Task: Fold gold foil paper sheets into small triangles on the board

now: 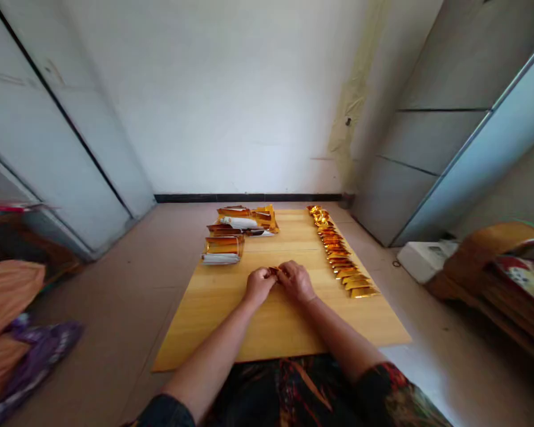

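Note:
Both of my hands meet over the middle of the wooden table [289, 332]. My left hand [260, 284] pinches one side of a small gold-brown foil wrapper [274, 271]. The fingers of my right hand [297, 281] are closed on its other side. Most of this wrapper is hidden behind my fingers. Down the table's right side runs a row of shiny gold foil packets [338, 252], overlapping one another. At the far left lie stacks of flat gold-and-white wrappers [223, 248], apart from my hands.
A white wall [249, 107] with a dark baseboard [249, 198] rises behind the table. A grey cabinet [409, 142] and a white box [420, 261] stand to the right. Orange and purple cloth [13, 338] is at the left.

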`<state>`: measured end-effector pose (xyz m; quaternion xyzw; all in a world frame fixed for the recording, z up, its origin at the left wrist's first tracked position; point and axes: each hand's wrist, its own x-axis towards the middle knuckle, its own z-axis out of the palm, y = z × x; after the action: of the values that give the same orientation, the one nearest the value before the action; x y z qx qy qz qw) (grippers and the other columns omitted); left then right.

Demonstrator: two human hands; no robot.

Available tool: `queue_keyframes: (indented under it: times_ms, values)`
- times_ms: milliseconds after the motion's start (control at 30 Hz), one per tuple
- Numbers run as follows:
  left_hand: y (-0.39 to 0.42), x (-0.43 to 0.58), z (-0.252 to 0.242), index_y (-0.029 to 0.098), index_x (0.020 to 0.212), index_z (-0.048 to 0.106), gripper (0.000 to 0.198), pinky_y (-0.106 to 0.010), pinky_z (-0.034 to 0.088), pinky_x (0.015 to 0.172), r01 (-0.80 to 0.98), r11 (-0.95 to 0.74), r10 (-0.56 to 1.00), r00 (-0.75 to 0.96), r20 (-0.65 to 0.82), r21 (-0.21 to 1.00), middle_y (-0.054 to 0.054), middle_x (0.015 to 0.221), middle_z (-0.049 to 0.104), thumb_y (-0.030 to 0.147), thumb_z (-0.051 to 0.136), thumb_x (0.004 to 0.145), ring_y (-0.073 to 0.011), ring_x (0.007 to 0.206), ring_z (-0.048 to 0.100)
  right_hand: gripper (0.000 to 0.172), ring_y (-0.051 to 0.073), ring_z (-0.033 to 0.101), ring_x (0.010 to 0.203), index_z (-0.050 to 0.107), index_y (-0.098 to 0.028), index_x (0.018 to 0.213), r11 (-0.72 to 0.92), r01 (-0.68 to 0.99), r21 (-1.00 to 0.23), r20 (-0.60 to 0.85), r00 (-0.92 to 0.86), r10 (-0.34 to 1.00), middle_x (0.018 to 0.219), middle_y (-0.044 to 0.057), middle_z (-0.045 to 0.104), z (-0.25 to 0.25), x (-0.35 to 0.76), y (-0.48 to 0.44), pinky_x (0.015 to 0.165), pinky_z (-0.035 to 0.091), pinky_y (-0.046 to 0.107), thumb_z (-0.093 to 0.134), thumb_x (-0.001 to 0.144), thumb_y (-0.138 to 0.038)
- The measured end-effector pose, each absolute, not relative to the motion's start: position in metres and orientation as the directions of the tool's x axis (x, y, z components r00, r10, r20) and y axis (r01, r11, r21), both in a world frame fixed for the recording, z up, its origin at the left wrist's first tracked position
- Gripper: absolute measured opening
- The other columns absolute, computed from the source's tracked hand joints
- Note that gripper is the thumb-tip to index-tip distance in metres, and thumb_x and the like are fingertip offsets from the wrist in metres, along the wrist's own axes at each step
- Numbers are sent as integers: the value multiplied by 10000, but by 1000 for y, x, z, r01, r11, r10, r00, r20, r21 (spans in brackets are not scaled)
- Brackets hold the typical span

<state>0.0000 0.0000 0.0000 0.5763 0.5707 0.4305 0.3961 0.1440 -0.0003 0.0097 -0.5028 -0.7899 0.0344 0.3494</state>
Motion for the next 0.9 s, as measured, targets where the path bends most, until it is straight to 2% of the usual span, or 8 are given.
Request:
queue_keyframes:
  times_ms: [233,433,633,733,900]
  values:
    - [2,0,-3,141,610,596,211,-204,329,448,263,6,998,-57,10,965,20,489,543,347,565,648,-107,462,480,80,116,550,655,599,-194,813,508,791,-341,557,-266,787,749,4,621,4,148,-7,643,343,239,595,822,-274]
    - [3,0,-3,131,679,632,232,-197,350,449,167,12,999,-43,-4,986,15,519,561,356,588,645,-102,471,487,76,135,560,729,602,-186,804,505,831,-234,573,-302,762,770,14,624,11,147,-11,696,317,254,634,789,-253]
    - [-1,1,4,141,608,598,182,-196,337,442,185,18,998,-60,-7,983,22,488,540,317,574,646,-93,454,465,92,128,523,655,597,-181,720,487,862,-141,582,-326,745,697,12,606,13,145,-12,682,283,266,589,807,-209]
    - [-1,2,4,138,629,620,159,-194,328,438,219,34,998,-54,-23,975,24,488,540,288,568,640,-88,445,451,149,123,510,629,581,-180,669,464,876,-134,597,-302,743,666,8,599,13,145,-10,671,269,268,571,817,-181]
    - [2,1,-1,138,630,623,160,-198,314,443,293,20,998,-59,-3,956,25,484,548,289,573,642,-93,444,458,149,119,497,595,572,-178,669,411,896,-168,612,-232,756,639,1,598,12,148,-6,649,256,265,564,815,-152]
